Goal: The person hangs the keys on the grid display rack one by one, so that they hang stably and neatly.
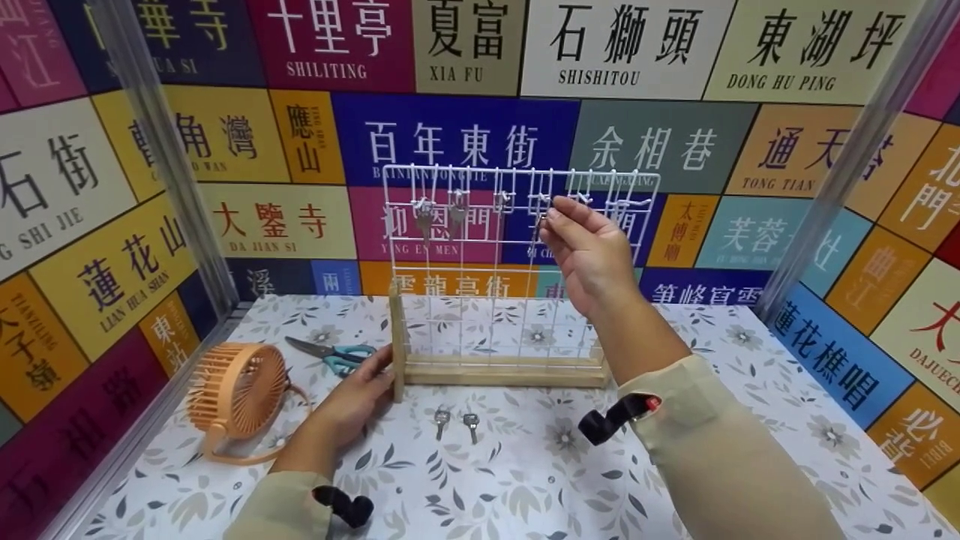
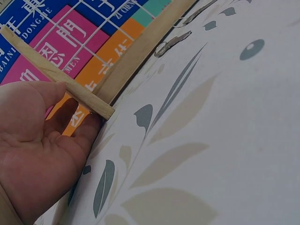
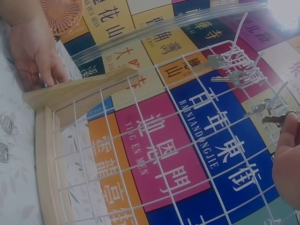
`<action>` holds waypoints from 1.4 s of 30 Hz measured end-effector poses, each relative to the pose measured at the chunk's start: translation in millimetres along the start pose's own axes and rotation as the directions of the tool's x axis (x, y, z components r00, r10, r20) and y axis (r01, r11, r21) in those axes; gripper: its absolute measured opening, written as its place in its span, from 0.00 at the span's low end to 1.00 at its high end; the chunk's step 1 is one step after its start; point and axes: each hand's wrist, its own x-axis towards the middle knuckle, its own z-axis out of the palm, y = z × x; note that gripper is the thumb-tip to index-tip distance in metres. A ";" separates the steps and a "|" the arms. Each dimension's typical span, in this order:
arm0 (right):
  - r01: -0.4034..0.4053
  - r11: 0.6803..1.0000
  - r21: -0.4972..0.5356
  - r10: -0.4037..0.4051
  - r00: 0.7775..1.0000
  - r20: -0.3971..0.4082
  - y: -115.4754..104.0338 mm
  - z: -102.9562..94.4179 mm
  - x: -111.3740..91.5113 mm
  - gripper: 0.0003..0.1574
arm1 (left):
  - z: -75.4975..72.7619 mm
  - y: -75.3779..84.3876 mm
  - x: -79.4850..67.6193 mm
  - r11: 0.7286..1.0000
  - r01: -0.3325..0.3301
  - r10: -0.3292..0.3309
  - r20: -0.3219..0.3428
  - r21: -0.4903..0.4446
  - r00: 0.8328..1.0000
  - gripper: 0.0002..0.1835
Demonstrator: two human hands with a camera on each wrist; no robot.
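Note:
A white wire grid rack stands upright on a wooden base, with a row of hooks along its upper part. My right hand pinches a key between thumb and finger beside one of those hooks. Whether the key touches the hook, I cannot tell. Other keys hang from the hooks further left. Low at the left, my left hand grips the rack's wooden side post, thumb on one side and fingers on the other. Two loose keys lie on the table in front of the base.
Left of the rack is an orange fan with its stand. Scissors with teal handles lie behind my left hand. A leaf-patterned cover is spread over the table. Walls of coloured sign panels enclose the back and sides.

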 end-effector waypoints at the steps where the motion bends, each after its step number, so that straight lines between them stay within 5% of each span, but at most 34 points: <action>1: -0.001 1.000 0.006 0.001 1.000 0.001 1.0 -1.2 -0.2 0.19 | -0.1 0.0 -0.1 1.000 0.002 -0.002 0.001 -0.001 1.000 0.30; 10: -0.038 0.999 -0.007 0.038 0.999 -0.015 25.5 -17.6 -7.0 0.10 | 0.5 2.8 -0.1 1.000 0.018 -0.018 0.000 -0.007 1.000 0.31; 19: -0.131 0.990 -0.043 0.131 0.991 0.000 87.4 -33.4 -33.3 0.12 | 5.2 1.8 1.5 0.998 -0.060 0.061 0.026 -0.021 0.998 0.32; 26: -0.201 0.980 -0.009 0.201 0.979 0.029 127.2 -35.0 -46.9 0.09 | 4.6 2.1 0.9 1.000 -0.014 0.014 -0.007 0.020 1.000 0.32; 34: -0.313 0.947 -0.072 0.317 0.947 0.048 164.5 -45.1 -45.6 0.11 | 2.0 1.4 1.5 1.000 -0.004 0.004 0.002 0.004 1.000 0.32; 42: -0.377 0.893 -0.245 0.408 0.908 0.091 201.4 -66.2 -47.0 0.23 | 0.8 0.6 1.3 1.000 -0.002 0.002 -0.007 0.003 1.000 0.32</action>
